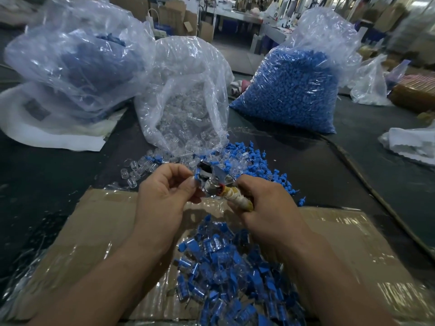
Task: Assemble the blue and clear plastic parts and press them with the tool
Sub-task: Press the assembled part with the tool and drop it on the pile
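Head view, clear-parts bag [186,109] ahead, blue-parts sack [289,90] right, carton [98,222] nearest

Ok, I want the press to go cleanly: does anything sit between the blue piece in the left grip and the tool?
Nothing visible does. The left grip pinches the blue piece right at the metal end of the tool, while the right grip holds its wrapped handle.

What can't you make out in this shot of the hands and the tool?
Head view only:
Blue part in the left hand: mostly covered by that hand; any clear piece on it unclear.
Tool: head blurred, handle end hidden in the right hand.
Far left bag: contents blurred behind crinkled plastic.
Cardboard box: cut off by the bottom edge.
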The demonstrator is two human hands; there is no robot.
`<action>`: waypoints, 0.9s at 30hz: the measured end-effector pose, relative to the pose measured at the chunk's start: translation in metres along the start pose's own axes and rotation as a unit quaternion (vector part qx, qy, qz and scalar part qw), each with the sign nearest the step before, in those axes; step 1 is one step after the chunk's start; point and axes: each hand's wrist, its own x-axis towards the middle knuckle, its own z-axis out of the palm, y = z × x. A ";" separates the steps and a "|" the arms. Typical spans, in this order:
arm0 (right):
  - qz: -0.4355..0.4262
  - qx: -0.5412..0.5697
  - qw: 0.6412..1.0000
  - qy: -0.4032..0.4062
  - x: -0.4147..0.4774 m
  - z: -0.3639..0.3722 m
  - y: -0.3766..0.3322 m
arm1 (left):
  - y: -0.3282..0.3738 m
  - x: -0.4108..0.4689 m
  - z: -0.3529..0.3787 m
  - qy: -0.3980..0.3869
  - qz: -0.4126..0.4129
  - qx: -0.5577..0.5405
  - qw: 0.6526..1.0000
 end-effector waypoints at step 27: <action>0.084 -0.037 0.978 -0.190 0.002 -0.017 0.023 | 0.011 -0.005 -0.007 -0.317 -0.075 0.052 0.944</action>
